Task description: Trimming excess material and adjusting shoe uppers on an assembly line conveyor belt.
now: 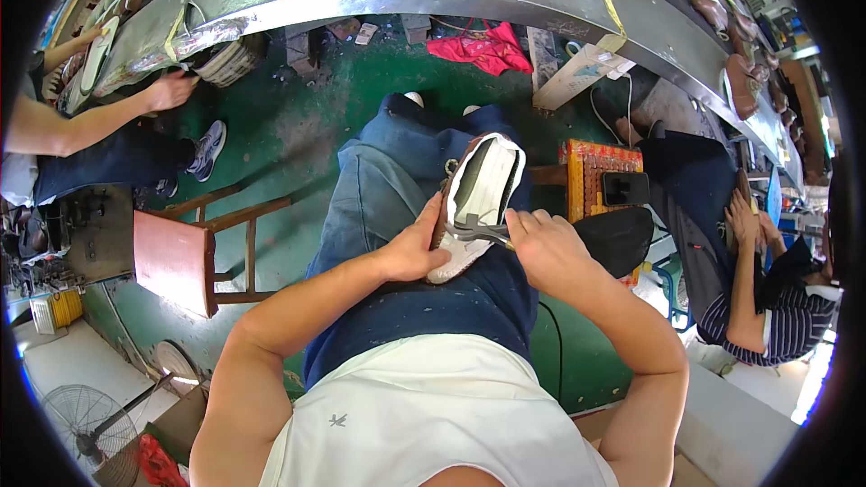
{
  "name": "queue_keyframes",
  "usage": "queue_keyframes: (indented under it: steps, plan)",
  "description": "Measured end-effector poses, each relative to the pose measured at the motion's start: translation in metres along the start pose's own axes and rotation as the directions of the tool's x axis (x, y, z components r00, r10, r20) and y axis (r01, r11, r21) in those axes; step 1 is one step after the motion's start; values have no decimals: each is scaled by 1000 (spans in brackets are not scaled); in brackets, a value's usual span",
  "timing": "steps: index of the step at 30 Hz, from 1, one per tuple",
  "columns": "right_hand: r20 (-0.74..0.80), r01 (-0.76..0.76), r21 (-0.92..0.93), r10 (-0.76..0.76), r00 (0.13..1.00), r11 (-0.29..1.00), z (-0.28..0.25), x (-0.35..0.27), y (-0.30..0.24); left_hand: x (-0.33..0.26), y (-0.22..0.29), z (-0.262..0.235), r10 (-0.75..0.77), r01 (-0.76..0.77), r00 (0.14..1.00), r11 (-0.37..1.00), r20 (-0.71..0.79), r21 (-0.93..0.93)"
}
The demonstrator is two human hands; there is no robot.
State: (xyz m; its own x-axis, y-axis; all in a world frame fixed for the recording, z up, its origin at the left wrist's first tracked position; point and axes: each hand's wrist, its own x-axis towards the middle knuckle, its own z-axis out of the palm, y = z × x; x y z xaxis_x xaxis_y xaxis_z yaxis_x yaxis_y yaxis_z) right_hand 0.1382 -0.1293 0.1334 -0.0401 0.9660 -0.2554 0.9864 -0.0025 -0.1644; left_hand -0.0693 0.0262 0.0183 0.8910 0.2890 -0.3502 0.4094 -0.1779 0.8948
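A shoe upper stretched over a last (488, 182) rests on my lap, its pale underside facing up and a brown side showing along the left. My left hand (417, 248) grips the shoe's left edge near its lower end, thumb on the pale part. In my right hand (548, 250) is a pair of dark metal pincers (480, 232). Their head lies over the shoe's underside, against the white material there. Whether the jaws pinch that material I cannot tell.
A metal-topped bench (505, 2) curves across the far side, with shoes on it. To the left stands a wooden stool (176, 257); a co-worker's hand (171, 90) is beyond. A phone (625, 188) lies on an orange seat (586, 176), with another person at right. Pink-red cloth (483, 50) lies under the bench.
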Motion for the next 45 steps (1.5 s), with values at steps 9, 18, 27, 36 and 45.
queue_keyframes:
  steps: [9,18,27,36,45]
  plan:
    - [-1,-109,499,126,992,860,72,-8,-20,44,-21,34,-341,56,880,767,-332,-639]
    - [-102,-145,317,186,977,937,32,-9,15,35,-7,22,148,-113,890,988,-431,106]
    - [-126,-237,285,282,951,929,69,7,29,39,-3,9,272,-183,920,935,-281,305]
    - [488,-497,628,194,851,598,16,2,78,49,33,-9,38,-43,999,847,21,529]
    - [69,-331,479,340,938,813,39,49,63,51,42,-17,-58,-15,993,810,105,587]
